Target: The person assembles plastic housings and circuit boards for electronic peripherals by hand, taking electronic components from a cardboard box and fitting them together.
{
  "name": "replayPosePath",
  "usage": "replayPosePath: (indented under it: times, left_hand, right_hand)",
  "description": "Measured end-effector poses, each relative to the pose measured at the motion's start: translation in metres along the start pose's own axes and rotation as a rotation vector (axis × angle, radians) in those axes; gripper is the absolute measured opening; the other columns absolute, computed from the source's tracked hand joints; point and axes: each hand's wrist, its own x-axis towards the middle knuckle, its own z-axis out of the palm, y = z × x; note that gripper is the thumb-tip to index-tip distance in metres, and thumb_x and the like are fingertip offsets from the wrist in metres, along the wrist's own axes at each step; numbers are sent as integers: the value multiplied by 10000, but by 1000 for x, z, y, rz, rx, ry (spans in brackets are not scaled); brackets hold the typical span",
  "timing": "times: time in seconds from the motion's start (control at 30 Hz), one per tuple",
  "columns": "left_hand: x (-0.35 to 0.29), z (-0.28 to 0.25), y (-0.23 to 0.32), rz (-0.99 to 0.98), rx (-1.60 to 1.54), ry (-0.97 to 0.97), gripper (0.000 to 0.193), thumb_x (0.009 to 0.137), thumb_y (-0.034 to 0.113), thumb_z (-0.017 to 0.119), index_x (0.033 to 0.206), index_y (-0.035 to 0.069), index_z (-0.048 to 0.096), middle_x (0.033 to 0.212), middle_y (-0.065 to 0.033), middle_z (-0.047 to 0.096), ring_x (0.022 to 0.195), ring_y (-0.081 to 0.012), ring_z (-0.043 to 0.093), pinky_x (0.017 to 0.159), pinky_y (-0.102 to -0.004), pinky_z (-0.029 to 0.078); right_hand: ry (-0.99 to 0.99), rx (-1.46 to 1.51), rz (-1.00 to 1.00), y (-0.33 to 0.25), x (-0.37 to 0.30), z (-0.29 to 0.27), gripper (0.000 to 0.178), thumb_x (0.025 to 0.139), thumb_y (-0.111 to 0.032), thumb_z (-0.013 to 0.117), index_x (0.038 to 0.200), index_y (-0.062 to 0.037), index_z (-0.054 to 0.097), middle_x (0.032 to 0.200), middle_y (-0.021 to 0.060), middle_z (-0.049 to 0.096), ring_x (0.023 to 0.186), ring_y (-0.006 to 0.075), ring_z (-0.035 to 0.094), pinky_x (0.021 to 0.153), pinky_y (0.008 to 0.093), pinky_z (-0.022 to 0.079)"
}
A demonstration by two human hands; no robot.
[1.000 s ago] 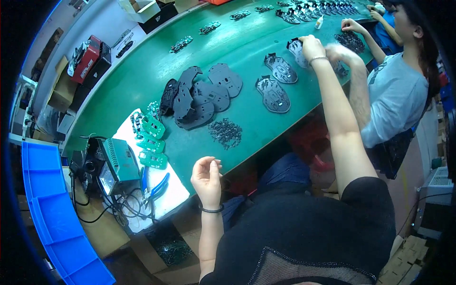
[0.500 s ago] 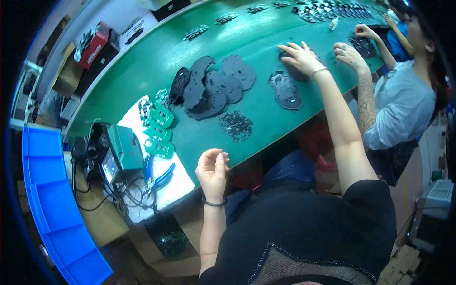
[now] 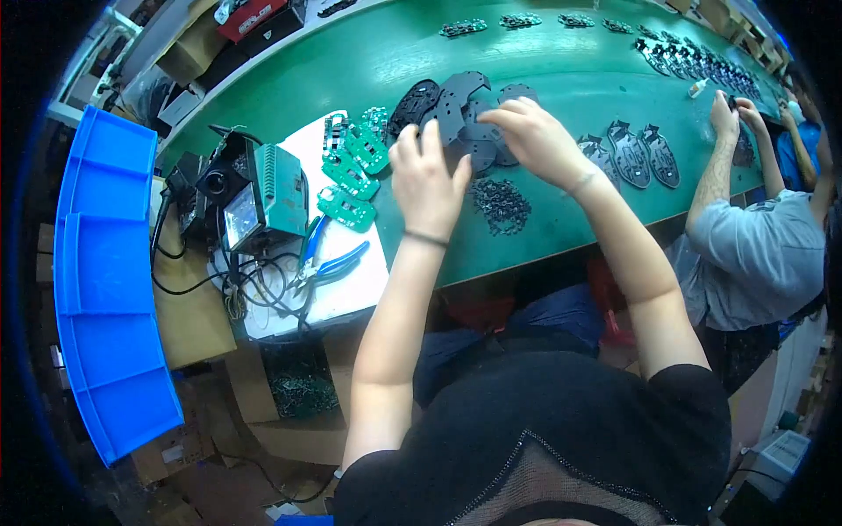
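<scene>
My left hand (image 3: 427,182) is raised at the near left side of a pile of dark grey plastic shells (image 3: 462,92), its fingers apart and nothing visible in it. Over the right part of that pile reaches my right hand (image 3: 545,145), fingers stretched toward the left; I see no object in it. Both hands hide some of the shells. A heap of small black parts (image 3: 502,207) lies on the green table just in front of the pile. To the right of my right hand, grey shells with parts fitted (image 3: 630,156) lie side by side, one partly behind my wrist.
Green circuit boards (image 3: 348,209) lie on a white sheet (image 3: 364,276) at the left, beside blue-handled cutters (image 3: 338,261), loose cables and a teal bench unit (image 3: 281,188). A blue divided tray (image 3: 110,272) stands far left. At the right a co-worker's arm (image 3: 715,175) rests over the table.
My left hand has risen from the table edge to the pile, its fingers spreading. My right hand has moved left from the finished-looking shells to the pile. The view has shifted.
</scene>
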Motion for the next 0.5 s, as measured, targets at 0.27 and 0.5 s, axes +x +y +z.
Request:
replayPosePath:
  times: [0.27, 0.5]
  left_hand:
    - [2, 5, -23, -108, -355, 165, 281, 824, 143, 581, 1055, -17, 590, 942, -183, 644, 847, -301, 635, 741, -375, 501]
    - [-16, -37, -34, -405, -963, 119, 235, 924, 165, 535, 1021, -43, 587, 839, -33, 613, 624, -77, 564, 539, -193, 461]
  right_hand:
    - [38, 168, 160, 8, 2, 0, 143, 790, -57, 575, 907, -12, 643, 874, 145, 628, 790, 286, 614, 725, 359, 498]
    - [342, 300, 17, -39, 15, 5, 265, 791, -72, 621, 1055, -59, 614, 1000, 101, 622, 897, 263, 590, 819, 354, 467]
